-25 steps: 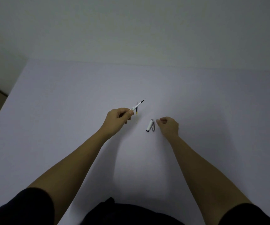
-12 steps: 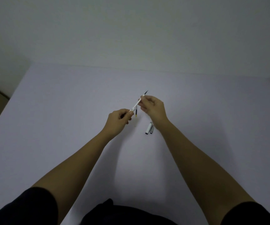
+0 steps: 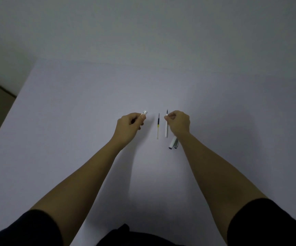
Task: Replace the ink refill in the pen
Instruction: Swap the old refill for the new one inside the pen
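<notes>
My left hand [image 3: 130, 126] is closed around a white pen barrel [image 3: 144, 112], whose open end pokes out past my fingers. My right hand [image 3: 178, 122] pinches a thin refill [image 3: 166, 126] with a dark tip pointing away and a white body hanging toward me. Between the hands, a second refill [image 3: 158, 126] with a dark and yellow section lies flat on the white table [image 3: 72, 121]. Two short pen parts, a white one [image 3: 172, 142] and a grey one [image 3: 176, 144], lie side by side just below my right wrist.
The table's left edge [image 3: 6, 110] drops off to a dark floor. A plain wall rises behind the table's far edge. My dark sleeves fill the bottom corners.
My right hand reached to the pen in my left hand and pulled the refill out of the barrel. The hands have since moved apart, each keeping its piece.
</notes>
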A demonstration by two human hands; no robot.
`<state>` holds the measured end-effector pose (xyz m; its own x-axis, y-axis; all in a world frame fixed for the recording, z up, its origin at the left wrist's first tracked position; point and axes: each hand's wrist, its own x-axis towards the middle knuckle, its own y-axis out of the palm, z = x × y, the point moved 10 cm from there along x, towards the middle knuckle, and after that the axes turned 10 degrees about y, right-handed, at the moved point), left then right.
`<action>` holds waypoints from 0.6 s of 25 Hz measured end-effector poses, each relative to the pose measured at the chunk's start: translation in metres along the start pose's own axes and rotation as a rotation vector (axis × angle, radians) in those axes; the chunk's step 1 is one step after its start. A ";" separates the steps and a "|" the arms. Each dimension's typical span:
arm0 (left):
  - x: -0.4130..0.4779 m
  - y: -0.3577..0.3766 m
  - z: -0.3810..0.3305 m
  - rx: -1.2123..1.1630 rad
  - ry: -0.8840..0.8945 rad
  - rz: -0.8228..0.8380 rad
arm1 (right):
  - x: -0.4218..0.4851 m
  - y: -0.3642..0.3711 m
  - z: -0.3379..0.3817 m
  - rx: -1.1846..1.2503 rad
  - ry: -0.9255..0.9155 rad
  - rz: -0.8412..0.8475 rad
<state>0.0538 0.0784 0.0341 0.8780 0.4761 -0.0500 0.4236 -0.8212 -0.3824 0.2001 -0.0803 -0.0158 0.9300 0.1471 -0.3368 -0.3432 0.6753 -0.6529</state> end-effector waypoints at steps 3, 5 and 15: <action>0.013 0.003 0.006 -0.001 -0.021 -0.003 | 0.012 0.018 -0.008 -0.122 0.022 0.004; 0.017 0.003 0.009 -0.008 -0.029 -0.003 | 0.014 0.026 -0.012 -0.153 0.036 0.008; 0.019 0.005 0.017 -0.009 -0.044 -0.002 | 0.011 0.032 0.017 -0.225 -0.081 0.035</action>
<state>0.0685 0.0887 0.0158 0.8665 0.4911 -0.0894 0.4277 -0.8229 -0.3741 0.2015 -0.0449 -0.0287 0.9216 0.2307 -0.3123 -0.3874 0.4918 -0.7798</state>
